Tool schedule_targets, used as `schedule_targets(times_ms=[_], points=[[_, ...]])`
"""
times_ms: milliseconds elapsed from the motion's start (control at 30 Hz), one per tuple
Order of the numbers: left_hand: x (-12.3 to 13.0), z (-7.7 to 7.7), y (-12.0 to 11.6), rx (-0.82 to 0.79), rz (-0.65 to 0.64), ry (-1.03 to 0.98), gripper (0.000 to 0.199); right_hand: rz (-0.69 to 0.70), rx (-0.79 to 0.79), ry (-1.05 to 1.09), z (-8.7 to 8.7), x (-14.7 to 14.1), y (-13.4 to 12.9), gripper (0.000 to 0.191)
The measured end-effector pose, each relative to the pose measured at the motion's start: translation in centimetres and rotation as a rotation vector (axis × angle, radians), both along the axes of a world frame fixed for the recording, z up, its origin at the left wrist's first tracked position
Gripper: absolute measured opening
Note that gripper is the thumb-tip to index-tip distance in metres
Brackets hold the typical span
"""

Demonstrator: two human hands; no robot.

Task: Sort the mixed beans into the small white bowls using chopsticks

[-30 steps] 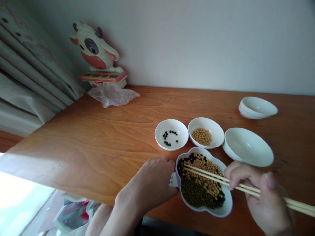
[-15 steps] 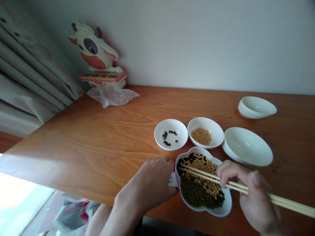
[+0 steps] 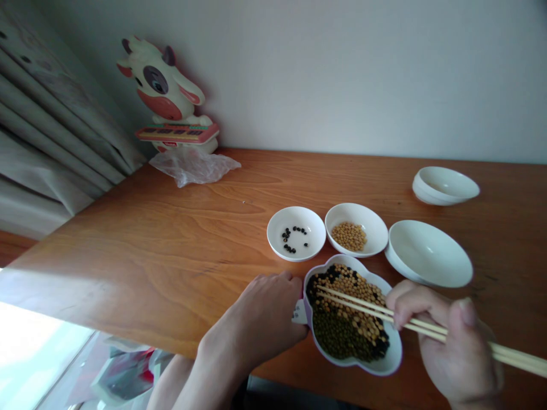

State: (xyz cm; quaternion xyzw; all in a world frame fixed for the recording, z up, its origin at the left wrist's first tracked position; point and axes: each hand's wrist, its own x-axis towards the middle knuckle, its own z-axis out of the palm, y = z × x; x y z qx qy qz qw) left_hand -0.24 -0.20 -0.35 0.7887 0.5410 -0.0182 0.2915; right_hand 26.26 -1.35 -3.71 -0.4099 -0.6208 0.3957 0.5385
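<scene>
My left hand is closed on the left side of a flower-shaped bowl, by a white label; most of its fingertips are hidden. Yellow soybeans, black beans and green mung beans lie mixed in that bowl. Chopsticks are pinched in my right hand, their tips among the beans at the bowl's upper left. Whether a bean sits between the tips is too small to tell. Just behind stand a white bowl with several black beans and a white bowl of soybeans.
An empty white bowl stands at the right, with stacked white bowls farther back. A toy cow with a keyboard and a crumpled plastic bag are at the back left of the wooden table, near a curtain.
My right hand has shifted slightly right, and the chopstick tips have moved a little right over the beans. My left hand and the bowls stay in place.
</scene>
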Motion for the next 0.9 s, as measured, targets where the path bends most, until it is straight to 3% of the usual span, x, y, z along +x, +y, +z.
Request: schedule_targets(times_ms=[200, 367, 500, 700, 900], points=[[0.1, -0.1, 0.1, -0.02, 0.003, 0.018, 0.02, -0.064, 0.0, 0.148, 0.3, 0.5, -0.1, 0.071], [0.1, -0.3, 0.0, 0.0, -0.001, -0.008, 0.018, -0.092, 0.138, 0.233, 0.1, 0.7, 0.8, 0.077], [0.1, 0.1, -0.1, -0.011, 0.006, 0.007, 0.02, -0.191, 0.223, 0.26, 0.7, -1.3, 1.6, 0.074], [0.1, 0.4, 0.0, -0.019, 0.006, -0.012, 0.024, -0.237, 0.149, 0.234, 1.8, -4.6, 2.7, 0.07], [0.2, 0.4, 0.2, -0.03, 0.011, -0.019, 0.019, -0.218, 0.153, 0.223, 1.6, -2.3, 2.5, 0.072]])
